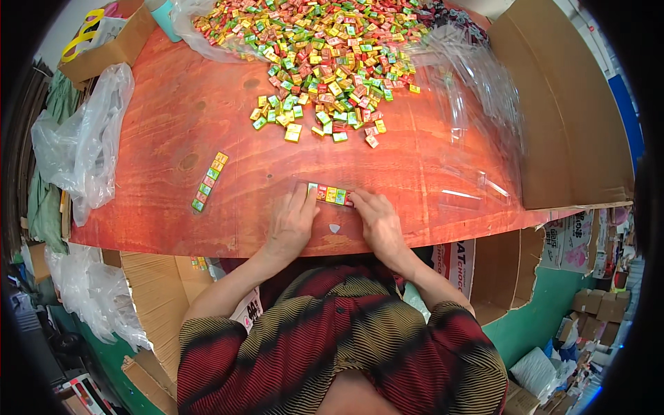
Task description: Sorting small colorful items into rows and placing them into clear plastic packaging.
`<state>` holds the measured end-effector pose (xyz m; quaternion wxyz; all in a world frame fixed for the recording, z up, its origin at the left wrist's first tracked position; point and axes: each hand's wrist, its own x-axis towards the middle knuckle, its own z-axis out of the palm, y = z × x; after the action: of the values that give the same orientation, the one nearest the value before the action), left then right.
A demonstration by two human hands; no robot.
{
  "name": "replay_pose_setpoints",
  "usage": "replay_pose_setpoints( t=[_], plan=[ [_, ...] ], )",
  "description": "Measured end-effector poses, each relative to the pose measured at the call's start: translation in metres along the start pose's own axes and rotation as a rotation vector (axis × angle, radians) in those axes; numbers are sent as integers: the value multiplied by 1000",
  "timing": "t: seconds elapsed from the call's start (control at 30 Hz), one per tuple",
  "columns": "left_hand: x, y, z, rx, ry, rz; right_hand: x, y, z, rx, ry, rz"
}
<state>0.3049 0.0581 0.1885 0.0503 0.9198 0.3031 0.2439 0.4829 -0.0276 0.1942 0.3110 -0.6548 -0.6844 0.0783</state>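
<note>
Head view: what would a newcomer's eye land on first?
Most likely the big heap of small red, yellow and green boxes at the far side of the reddish table. Next, near the front edge, the left hand and right hand touch opposite ends of a short row; a second row lies farther left.

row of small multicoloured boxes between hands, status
Left hand at left end, right hand at right. Row of small multicoloured boxes on red wooden table. White shield-shaped piece near, apart from row.

Head-worn fisheye view, facing down, close above hands (pixel 292 218)
</note>
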Motion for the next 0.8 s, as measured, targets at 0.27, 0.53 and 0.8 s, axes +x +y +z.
replay_pose_setpoints(
  t=[0.27, 0.53, 0.8],
  plan=[
    [30, -23, -5, -513, -14, -226, 17, -5, -6, 155, 0, 195],
    [35, -36, -3, -526, -3, -309, 9, -2, 0, 54, 68, 125],
    [52, -48, -4, -479, -234, -387, 18, 4, 6, 123, 68, 243]
  ],
)
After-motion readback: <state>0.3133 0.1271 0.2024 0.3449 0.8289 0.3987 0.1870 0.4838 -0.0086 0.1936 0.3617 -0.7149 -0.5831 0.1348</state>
